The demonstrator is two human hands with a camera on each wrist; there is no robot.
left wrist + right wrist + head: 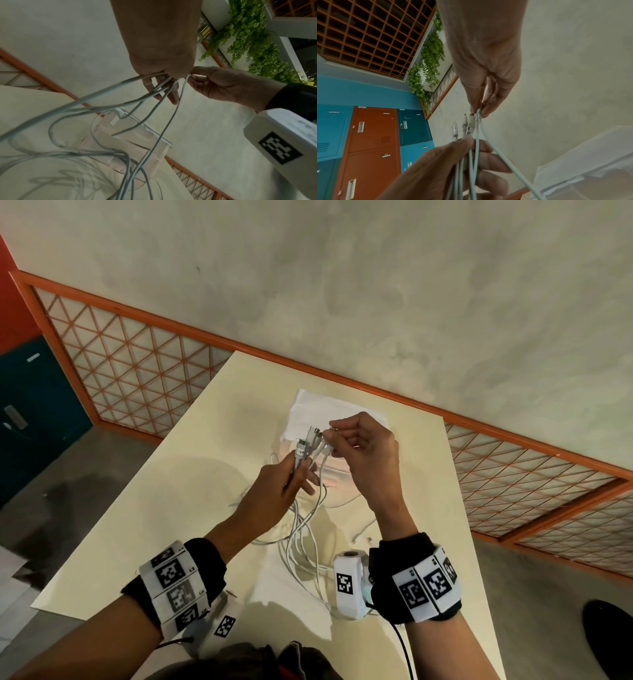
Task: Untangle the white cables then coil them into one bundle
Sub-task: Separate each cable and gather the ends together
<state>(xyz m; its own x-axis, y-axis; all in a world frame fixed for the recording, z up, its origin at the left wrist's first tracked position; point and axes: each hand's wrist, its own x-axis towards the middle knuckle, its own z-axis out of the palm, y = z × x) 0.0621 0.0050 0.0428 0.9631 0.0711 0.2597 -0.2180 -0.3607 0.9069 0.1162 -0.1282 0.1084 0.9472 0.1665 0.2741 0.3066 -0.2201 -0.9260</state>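
L hand (274, 487) grips white cables (301, 529) bunch | R hand (366, 453) pinches one plug end

White cables (301, 529) smooth plastic; table (191, 474) matt cream; box (137, 138) clear plastic.

Cream table (171, 525), orange-trimmed lattice wall (130, 371), teal lockers (332, 121).

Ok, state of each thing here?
Left hand: grips the gathered plug ends.
Right hand: pinches one plug end.
White cables: loose tangled loops hanging to the cream table, uncoiled.
Clear plastic box: on the table behind the cables.
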